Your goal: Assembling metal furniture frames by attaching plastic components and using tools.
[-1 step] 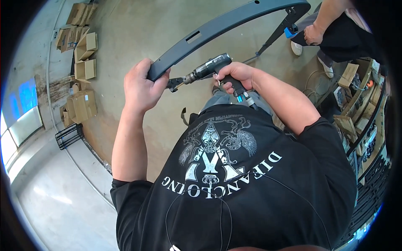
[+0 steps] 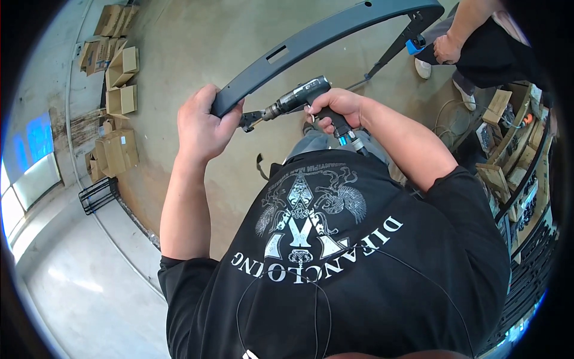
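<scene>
My left hand (image 2: 205, 122) is closed round the near end of a long, curved dark grey bar (image 2: 311, 43) with a rectangular slot in it. The bar arcs up to the far right, where a thinner black arm and a blue piece (image 2: 414, 47) join it. In my right hand (image 2: 339, 109) is the pistol grip of a black air drill (image 2: 304, 93), an air fitting at the grip's base. Its chuck points left, and the tip meets a small black bracket (image 2: 250, 121) beside my left fingers. My left palm hides part of the bar's end.
Another person's hand (image 2: 447, 49) hangs at the far right, near the bar's far end. Open cardboard boxes (image 2: 118, 152) line the left wall. A black wire rack (image 2: 99, 195) stands below them. Wooden crates with parts (image 2: 495, 179) are on the right.
</scene>
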The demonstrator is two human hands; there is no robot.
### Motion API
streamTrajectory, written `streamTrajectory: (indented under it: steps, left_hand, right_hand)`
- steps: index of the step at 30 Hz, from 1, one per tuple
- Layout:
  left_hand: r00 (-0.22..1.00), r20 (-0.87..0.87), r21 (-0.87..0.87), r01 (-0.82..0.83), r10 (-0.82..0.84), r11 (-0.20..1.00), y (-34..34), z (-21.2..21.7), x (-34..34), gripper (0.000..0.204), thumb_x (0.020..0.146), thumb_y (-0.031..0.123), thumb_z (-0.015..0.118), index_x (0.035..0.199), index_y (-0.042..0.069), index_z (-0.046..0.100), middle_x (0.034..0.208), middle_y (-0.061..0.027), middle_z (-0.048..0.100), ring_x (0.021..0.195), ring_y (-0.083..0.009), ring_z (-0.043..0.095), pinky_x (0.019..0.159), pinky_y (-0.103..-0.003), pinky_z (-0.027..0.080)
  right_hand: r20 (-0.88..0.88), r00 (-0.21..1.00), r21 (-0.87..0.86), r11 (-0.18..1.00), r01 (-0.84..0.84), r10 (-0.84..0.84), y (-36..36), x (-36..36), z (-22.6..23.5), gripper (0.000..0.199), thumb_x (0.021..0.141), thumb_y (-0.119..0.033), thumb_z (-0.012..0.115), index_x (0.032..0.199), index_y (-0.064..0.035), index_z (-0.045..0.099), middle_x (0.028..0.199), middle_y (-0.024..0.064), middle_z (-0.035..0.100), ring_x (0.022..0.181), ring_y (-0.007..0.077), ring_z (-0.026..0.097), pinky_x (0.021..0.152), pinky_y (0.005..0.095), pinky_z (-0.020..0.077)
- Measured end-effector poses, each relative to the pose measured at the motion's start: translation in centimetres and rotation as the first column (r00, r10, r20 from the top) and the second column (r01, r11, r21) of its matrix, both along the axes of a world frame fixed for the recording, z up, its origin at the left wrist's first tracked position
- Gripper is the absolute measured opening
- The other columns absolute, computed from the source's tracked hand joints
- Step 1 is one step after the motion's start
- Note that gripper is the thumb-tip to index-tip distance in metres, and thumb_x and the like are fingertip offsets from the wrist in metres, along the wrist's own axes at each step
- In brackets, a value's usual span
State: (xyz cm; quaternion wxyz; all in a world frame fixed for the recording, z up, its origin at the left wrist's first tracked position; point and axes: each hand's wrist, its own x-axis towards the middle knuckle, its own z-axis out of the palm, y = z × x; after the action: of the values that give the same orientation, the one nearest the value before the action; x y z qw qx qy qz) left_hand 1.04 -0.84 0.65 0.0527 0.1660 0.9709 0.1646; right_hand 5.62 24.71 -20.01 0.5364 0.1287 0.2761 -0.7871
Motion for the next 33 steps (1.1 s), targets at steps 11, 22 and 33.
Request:
streamTrajectory:
  steps: [11,22,33]
  left_hand:
    - [1.0,-0.011,0.017,-0.008,0.008,1.0,0.0,-0.1,0.0,0.029,0.079,0.025,0.079,0.076,0.004,0.059,0.072,-0.0137,0.063,0.068,-0.0337,0.062,0.062,-0.043,0.048]
    - [0.999,-0.034,0.061,0.004,-0.002,0.998,-0.2,-0.5,-0.8,0.032,0.081,0.025,0.081,0.077,0.002,0.059,0.071,-0.0133,0.059,0.065,-0.0295,0.057,0.061,-0.04,0.045]
    - [1.0,-0.001,0.043,-0.017,0.017,0.999,-0.2,-0.1,-0.2,0.032,0.08,0.027,0.079,0.075,0.003,0.058,0.072,-0.0142,0.062,0.069,-0.034,0.061,0.063,-0.044,0.048]
  right_hand:
    - [-0.029,0.999,-0.007,1.0,-0.024,0.024,0.3,0.0,1.2,0.01,0.092,-0.011,0.065,0.1,-0.0079,0.061,0.102,0.0074,0.063,0.058,0.0094,0.051,0.054,0.0297,0.0454]
    - [0.002,1.0,-0.001,1.0,0.001,-0.001,-0.1,0.0,0.7,0.012,0.091,-0.009,0.064,0.103,-0.0071,0.062,0.101,0.0098,0.065,0.057,0.0107,0.05,0.054,0.0305,0.0461]
    - [0.101,0.995,-0.047,0.999,0.004,0.001,0.2,-0.3,0.8,0.01,0.094,-0.012,0.063,0.103,-0.0067,0.061,0.099,0.0089,0.064,0.058,0.0101,0.051,0.053,0.03,0.0464]
